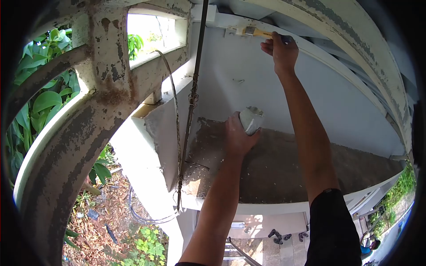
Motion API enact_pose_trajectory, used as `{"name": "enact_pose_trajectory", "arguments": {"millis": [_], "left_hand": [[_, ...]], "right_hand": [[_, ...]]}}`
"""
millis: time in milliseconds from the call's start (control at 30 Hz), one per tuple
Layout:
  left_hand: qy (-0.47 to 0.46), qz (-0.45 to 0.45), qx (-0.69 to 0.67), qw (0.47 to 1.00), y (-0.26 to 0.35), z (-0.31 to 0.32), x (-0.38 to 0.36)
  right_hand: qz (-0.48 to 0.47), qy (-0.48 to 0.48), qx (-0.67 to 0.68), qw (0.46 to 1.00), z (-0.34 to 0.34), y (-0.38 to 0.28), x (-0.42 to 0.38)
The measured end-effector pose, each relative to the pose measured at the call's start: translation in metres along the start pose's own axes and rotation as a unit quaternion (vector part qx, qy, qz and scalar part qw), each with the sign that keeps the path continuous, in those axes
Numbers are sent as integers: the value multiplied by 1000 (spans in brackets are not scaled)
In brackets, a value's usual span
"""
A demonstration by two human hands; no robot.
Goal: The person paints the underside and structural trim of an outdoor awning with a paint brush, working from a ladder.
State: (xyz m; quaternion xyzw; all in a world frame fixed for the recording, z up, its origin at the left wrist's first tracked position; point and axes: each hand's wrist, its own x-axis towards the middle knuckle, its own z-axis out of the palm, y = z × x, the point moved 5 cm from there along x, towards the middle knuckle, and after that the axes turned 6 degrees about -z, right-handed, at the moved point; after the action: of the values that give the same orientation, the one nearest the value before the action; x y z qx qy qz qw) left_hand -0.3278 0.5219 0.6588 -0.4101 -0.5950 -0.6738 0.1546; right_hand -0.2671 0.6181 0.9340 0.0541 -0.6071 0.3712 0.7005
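Observation:
High at the top of the view, my right hand (285,54) is closed around the wooden handle of a paintbrush (262,33). Its bristles reach left to the pale trim at the top of the white wall (266,80), right at a small bracket-like piece (230,32). Lower down, my left hand (239,136) wraps round a whitish paint container (251,121) with a smeared rim. That container is held tilted over the brown, paint-flecked ledge (275,164); most of its inside is hidden from here.
A dark rod (191,102) with wire twisted round it stands left of my left arm. Peeling curved framework (104,84) fills the left side. Far below are leaf-littered ground (104,208), a ladder-like frame (242,252), footwear (277,236) and a person (370,247).

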Motion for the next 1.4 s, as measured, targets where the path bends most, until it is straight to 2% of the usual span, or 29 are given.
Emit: {"name": "enact_pose_trajectory", "arguments": {"millis": [133,200,267,333,400,600,633,700,833,900,1133,1200,1233,1400], "left_hand": [[12,16,6,1000,-1,2,-1],[-11,0,-1,1000,2,1,0],[-8,8,-10,1000,1,2,0],[-6,16,-19,1000,2,1,1],[-9,13,-23,1000,4,-1,1],[-11,30,-16,999,5,3,-1],[-11,29,-18,999,3,4,-1],[-3,42,-19,999,2,6,-2],[-8,42,-18,999,3,5,0],[-11,40,-19,999,1,4,0],[-13,41,-23,999,5,4,-3],[-25,35,-24,999,7,4,-3],[-25,36,-23,999,7,5,-3],[-20,49,-24,998,6,5,-3]], "right_hand": [[-15,-13,22,1000,32,6,29],[-36,-14,23,999,45,9,33],[-62,-14,-9,998,53,14,37],[-71,-9,-27,997,48,12,39],[-83,-22,-128,988,37,1,42],[-123,-9,-216,968,0,-26,24],[-124,-10,-218,968,6,-25,22],[-128,-18,-73,989,27,-21,15],[-102,-35,-54,993,65,1,23],[-146,-33,-227,962,61,10,31],[-211,33,-347,913,-31,-21,22],[-157,55,-224,960,-36,-31,12],[-131,28,-184,974,-27,-27,9],[-93,-36,-114,988,63,-5,1]]}}
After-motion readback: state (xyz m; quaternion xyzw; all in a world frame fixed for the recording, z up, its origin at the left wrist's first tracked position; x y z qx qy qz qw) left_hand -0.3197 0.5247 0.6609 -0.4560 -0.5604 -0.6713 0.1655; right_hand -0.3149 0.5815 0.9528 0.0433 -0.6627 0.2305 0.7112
